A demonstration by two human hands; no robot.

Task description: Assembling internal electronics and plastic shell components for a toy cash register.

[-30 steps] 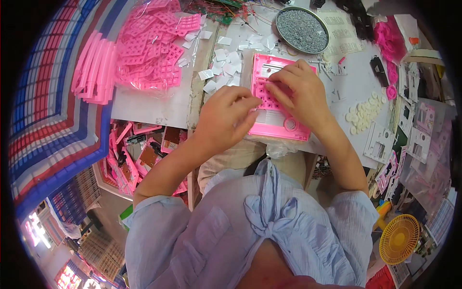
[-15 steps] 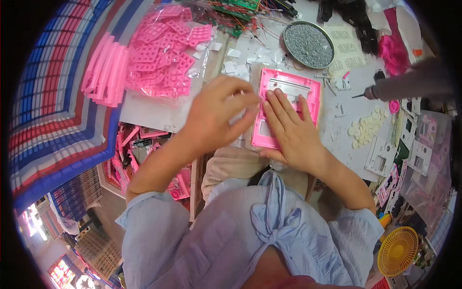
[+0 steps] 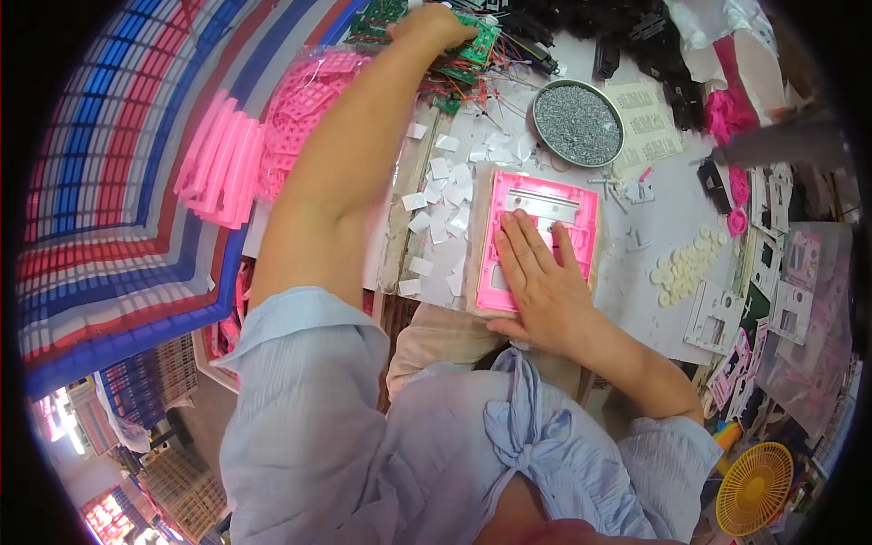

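A pink rectangular plastic casing (image 3: 485,280) with a silvery strip near its far end lies on a pad in front of me. My right hand (image 3: 551,295) rests flat across it, fingers stretched and thumb at its near edge. Stretched far forward, my left hand (image 3: 432,29) is at the pile of green circuit boards (image 3: 479,38) with red wires. Its fingers bend down onto a board, though the back of the hand hides most of them.
White square pieces (image 3: 438,222) are scattered left of the casing. Beyond it stands a round tray of small grey metal parts (image 3: 579,123). Cream discs (image 3: 683,268) lie to the right, below a dark power screwdriver (image 3: 786,150). Bagged pink pieces (image 3: 304,113) lie under my left arm.
My left hand has gone from beside the casing forward to the circuit boards. The right hand stays flat on the casing; both appear slightly lower in view.
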